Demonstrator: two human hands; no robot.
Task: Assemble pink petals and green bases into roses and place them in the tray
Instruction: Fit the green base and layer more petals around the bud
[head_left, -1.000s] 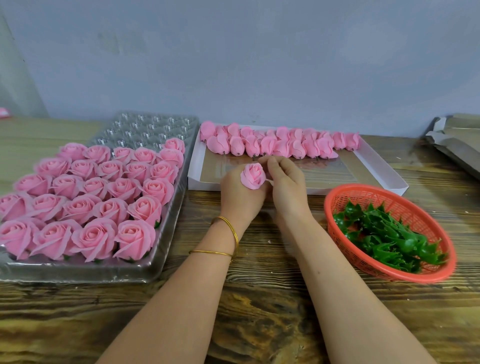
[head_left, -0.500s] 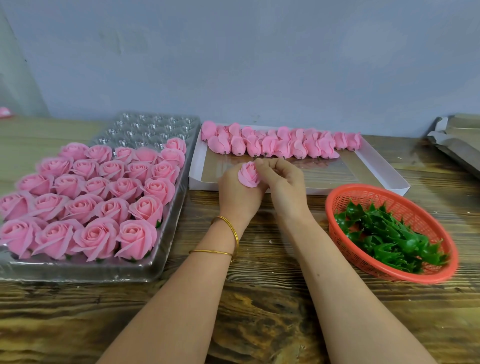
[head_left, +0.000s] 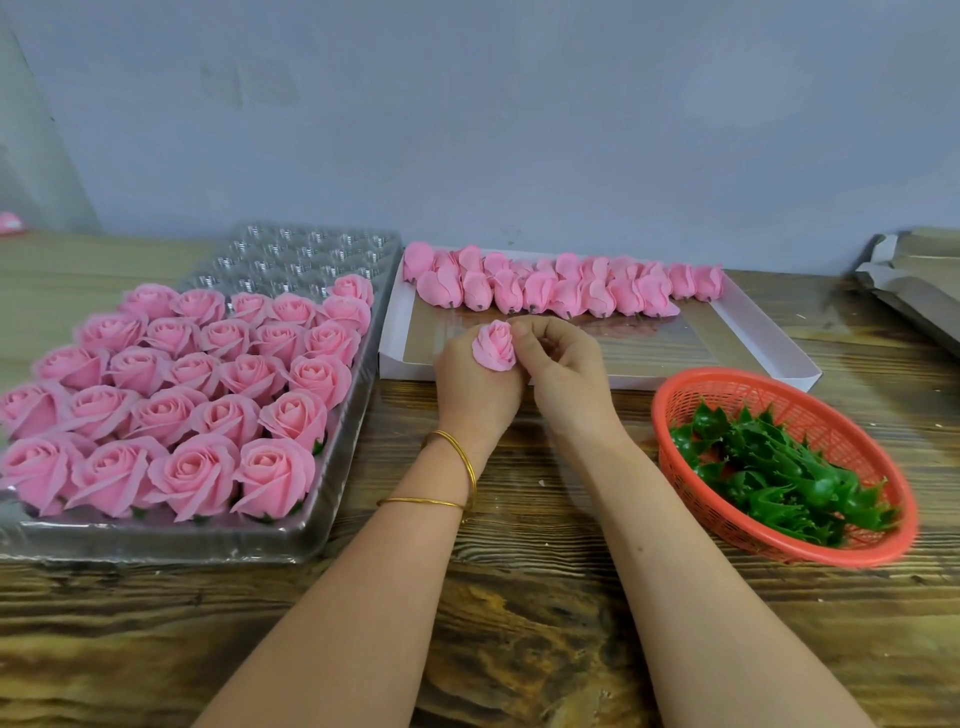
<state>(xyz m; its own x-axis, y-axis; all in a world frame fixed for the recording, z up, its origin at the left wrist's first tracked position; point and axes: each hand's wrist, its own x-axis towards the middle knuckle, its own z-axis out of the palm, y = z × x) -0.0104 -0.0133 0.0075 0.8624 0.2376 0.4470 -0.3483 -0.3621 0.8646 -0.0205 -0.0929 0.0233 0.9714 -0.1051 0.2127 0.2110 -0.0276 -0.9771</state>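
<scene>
Both hands grip one pink bud (head_left: 493, 345) between them: the left hand (head_left: 475, 389) has its fingers curled round the bud from below and behind, and the right hand (head_left: 566, 374) pinches its upper right edge with thumb and fingertips. The bud is held above the table (head_left: 519, 623), just over the near rim of the white box (head_left: 774, 358). Its long axis runs from near to far with a slight lean, the narrower end pointing away toward the wall and the broader end toward the left wrist, and the wrapped petals face up at the camera. Its underside is hidden by the fingers, so I cannot tell whether a green piece is fitted. Two thin gold bangles (head_left: 457, 467) circle the left wrist. At the far side of the box lies a row of pink buds (head_left: 561, 288) on their sides, their dark stubs toward the person. To the left a clear plastic tray (head_left: 332, 499) holds finished roses (head_left: 171, 395) standing open side up in rows, with its far pockets bare. To the right an orange basket (head_left: 883, 556) holds a heap of green bases (head_left: 769, 473).
</scene>
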